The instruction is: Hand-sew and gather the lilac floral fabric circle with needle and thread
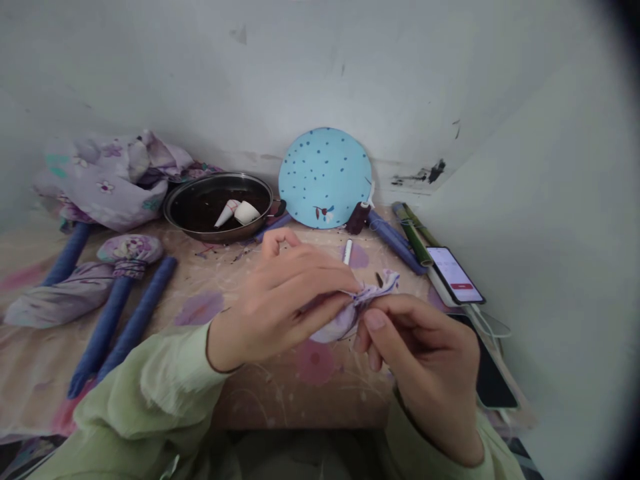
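Cloth bundle (pixel 330 331), lilac-patterned, between our two hands above the surface (pixel 270 393), its gathered neck pointing between one and two o'clock. Our left hand (pixel 295 293) arched over it from ten o'clock, partly closed, fingertips holding the gathers. Our right hand (pixel 420 353), at four o'clock, was drawn into a pinch beside the neck; we could not tell whether it held cloth or thread. We judged that this step called for a firm left-hand grip, evenly spread pleats, and right-hand work tight against the neck. Near twelve o'clock we saw a pen (pixel 347 251) and, beyond, a dark thread spool (pixel 357 220).
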`<state>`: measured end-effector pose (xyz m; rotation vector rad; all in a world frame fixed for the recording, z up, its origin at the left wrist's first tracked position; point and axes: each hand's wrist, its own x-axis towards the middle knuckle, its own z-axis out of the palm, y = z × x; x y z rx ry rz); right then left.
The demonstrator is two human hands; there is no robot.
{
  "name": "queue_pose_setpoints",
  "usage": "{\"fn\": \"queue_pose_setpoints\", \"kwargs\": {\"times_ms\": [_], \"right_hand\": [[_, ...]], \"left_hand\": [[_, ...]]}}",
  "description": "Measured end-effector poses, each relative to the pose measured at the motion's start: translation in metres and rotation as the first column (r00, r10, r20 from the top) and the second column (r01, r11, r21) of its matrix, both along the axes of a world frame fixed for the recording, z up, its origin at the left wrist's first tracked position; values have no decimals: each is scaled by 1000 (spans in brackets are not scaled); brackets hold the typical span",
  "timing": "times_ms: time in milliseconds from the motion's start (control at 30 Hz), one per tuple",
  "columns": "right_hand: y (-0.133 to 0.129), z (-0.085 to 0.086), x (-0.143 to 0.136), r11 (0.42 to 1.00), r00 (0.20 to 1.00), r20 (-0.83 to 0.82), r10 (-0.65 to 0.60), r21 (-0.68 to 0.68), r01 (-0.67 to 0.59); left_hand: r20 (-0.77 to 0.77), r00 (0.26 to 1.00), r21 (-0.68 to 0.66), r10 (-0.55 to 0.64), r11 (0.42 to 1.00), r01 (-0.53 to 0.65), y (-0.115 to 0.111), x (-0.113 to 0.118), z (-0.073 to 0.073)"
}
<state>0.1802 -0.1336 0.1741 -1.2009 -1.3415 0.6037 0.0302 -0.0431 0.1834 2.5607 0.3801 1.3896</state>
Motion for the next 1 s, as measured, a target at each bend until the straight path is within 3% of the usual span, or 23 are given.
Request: {"fn": "queue_pose_setpoints", "kwargs": {"times_ms": [267,567,800,900,1000], "right_hand": [[1,-4,-4,999,999,-32,-32,21,33],[5,-4,-3,1000,999,-51,0,-22,-1],[9,-7,-8,998,995,-80,-59,-17,58],[11,-8,-4,998,998,3,-59,24,59],[13,-4,7,977,969,172,-179,150,153]], "left_hand": [[-59,997,-61,-48,997,45,0,1,3],[12,1000,-168,-11,986,13,1,5,-6],[-7,999,-168,-51,985,50,2,7,-8],[14,999,-149,-35,988,37,4,7,-9],[27,1000,-158,-15,987,19,7,4,-11]]}}
